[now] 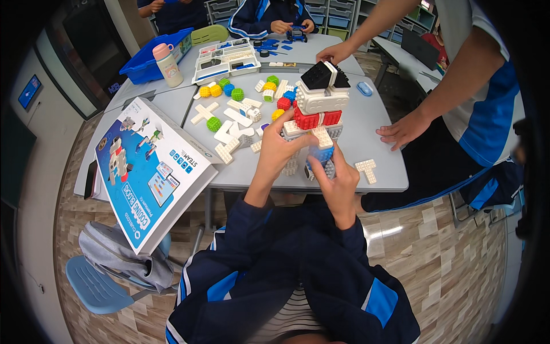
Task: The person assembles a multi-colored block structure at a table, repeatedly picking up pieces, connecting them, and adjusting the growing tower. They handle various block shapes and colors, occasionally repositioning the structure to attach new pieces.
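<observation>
A tall figure built of toy blocks (323, 100) stands at the table's near edge, with black pieces on top, a white head and a red band (318, 119) below it. My left hand (276, 150) grips its left side, thumb against a white studded piece (322, 136) that juts toward me. Lower down, my right hand (339, 180) pinches a blue block (322, 153) under that piece. Part of the figure's base is hidden behind my fingers. A white T-shaped block (366, 170) lies just right of my right hand.
Loose white and coloured blocks (232, 123) spread left of the figure. A large kit box (152, 172) overhangs the table's left edge. Behind are a parts tray (226, 62), a bottle (167, 66) and a blue bin (152, 60). Another person's hand (404, 131) rests at the right.
</observation>
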A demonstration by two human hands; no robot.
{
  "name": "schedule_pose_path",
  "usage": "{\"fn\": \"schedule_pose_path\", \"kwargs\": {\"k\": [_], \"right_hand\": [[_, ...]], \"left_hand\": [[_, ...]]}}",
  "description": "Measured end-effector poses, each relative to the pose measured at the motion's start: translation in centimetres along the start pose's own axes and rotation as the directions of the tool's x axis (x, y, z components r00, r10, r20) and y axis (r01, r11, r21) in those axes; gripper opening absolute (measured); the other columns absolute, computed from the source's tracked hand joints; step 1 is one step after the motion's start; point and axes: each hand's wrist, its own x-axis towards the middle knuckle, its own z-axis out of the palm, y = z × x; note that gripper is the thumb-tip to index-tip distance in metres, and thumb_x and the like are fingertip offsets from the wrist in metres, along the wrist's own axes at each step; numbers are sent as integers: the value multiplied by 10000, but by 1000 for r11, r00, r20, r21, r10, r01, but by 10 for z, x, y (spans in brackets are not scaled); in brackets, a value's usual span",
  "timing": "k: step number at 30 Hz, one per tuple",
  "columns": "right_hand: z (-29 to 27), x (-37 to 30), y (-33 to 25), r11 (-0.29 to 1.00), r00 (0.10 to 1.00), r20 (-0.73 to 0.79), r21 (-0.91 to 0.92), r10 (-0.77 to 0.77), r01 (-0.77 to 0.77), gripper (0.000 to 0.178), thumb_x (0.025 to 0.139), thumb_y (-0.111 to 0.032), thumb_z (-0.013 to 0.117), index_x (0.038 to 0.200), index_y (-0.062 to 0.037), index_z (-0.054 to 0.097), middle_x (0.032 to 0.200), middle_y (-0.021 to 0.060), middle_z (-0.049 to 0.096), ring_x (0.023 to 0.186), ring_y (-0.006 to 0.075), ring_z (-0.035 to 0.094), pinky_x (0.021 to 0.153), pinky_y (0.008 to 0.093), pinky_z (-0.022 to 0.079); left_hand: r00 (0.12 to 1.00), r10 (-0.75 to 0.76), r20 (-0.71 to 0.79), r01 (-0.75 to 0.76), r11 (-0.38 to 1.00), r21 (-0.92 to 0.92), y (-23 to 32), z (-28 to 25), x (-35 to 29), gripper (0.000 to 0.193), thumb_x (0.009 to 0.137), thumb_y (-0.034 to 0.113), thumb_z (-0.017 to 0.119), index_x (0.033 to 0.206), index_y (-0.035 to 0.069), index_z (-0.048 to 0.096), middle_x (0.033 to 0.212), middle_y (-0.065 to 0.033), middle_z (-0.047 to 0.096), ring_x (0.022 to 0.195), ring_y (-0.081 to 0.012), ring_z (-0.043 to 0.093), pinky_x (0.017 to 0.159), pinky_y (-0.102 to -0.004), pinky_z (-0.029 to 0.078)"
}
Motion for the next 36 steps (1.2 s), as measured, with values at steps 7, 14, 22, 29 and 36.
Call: {"fn": "schedule_pose_path", "kwargs": {"k": [7, 14, 22, 29, 36], "right_hand": [[-5, 5, 15, 994, 993, 54, 16, -108, 107, 496, 810, -156, 814, 1214, 53, 616, 728, 153, 678, 610, 266, 696, 560, 329, 519], [0, 5, 7, 996, 999, -53, 89, 0, 5, 474, 762, -164, 854, 1135, 40, 643, 735, 154, 678, 627, 250, 698, 571, 322, 520], [1, 13, -3, 999, 999, -43, -19, -34, 33, 424, 760, -167, 846, 1075, 42, 653, 701, 141, 663, 601, 263, 682, 549, 324, 513], [2, 17, 5, 998, 998, 9, -13, -65, 65, 458, 745, -153, 851, 1105, 59, 664, 738, 152, 683, 619, 258, 691, 573, 324, 523], [5, 21, 15, 983, 983, 9, -34, -183, 183, 465, 751, -167, 849, 1091, 72, 641, 692, 144, 657, 592, 263, 680, 539, 331, 518]], "left_hand": [[1000, -16, -18, 16, 1000, 13, 2, 1, 1, 631, 747, 56, 849, 1319, -22, 594, 1121, -71, 707, 994, -115, 649, 908, -279, 501], [999, 27, -34, -26, 999, 34, 2, 5, -1, 583, 741, 36, 827, 1283, -19, 619, 1094, -67, 713, 966, -111, 650, 886, -274, 508], [996, 57, -62, -54, 998, 42, 3, 7, -5, 531, 744, 36, 827, 1239, -14, 643, 1071, -63, 716, 955, -113, 652, 868, -275, 515], [995, 63, -72, -61, 998, 33, 4, 2, -5, 524, 761, 61, 846, 1241, -8, 646, 1087, -64, 715, 966, -117, 652, 881, -277, 509], [995, 54, -80, -50, 998, 43, 2, 1, -4, 518, 770, 63, 844, 1243, -7, 647, 1092, -64, 716, 966, -117, 651, 878, -279, 508]]}}
